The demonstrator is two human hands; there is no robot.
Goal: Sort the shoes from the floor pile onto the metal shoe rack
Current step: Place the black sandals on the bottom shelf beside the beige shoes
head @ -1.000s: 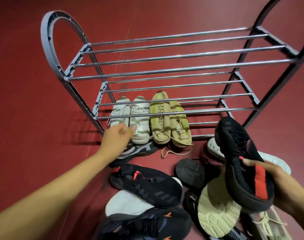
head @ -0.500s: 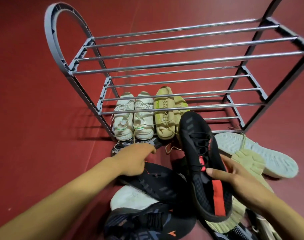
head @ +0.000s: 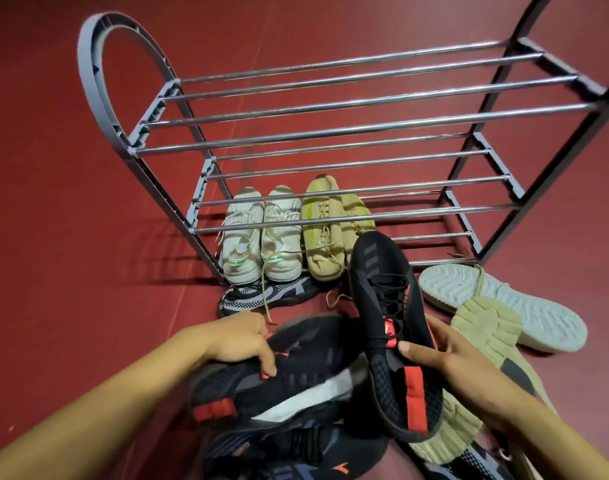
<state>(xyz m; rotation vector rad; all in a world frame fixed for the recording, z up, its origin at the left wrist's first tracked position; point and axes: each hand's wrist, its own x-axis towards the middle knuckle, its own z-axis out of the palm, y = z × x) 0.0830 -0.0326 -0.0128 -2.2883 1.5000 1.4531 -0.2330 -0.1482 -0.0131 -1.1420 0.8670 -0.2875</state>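
1. Right hand [head: 459, 358]: fingers curled round a black shoe [head: 389, 327] with a red heel strip, thumb across its collar, toe pointing away toward the rack [head: 331, 133].
2. Left hand [head: 240, 337]: fingers curled over the collar of a second black shoe [head: 279, 372], which lies on the floor pile just left of the held one.
3. Beyond the fingers, on the rack's lowest tier: a white pair [head: 261, 237] and a beige pair [head: 331, 230], side by side.
4. Right of the right hand: a grey sole [head: 504, 303] and a beige sole [head: 483, 327], both upturned on the floor [head: 71, 237].
5. Upper tiers carry no shoes.
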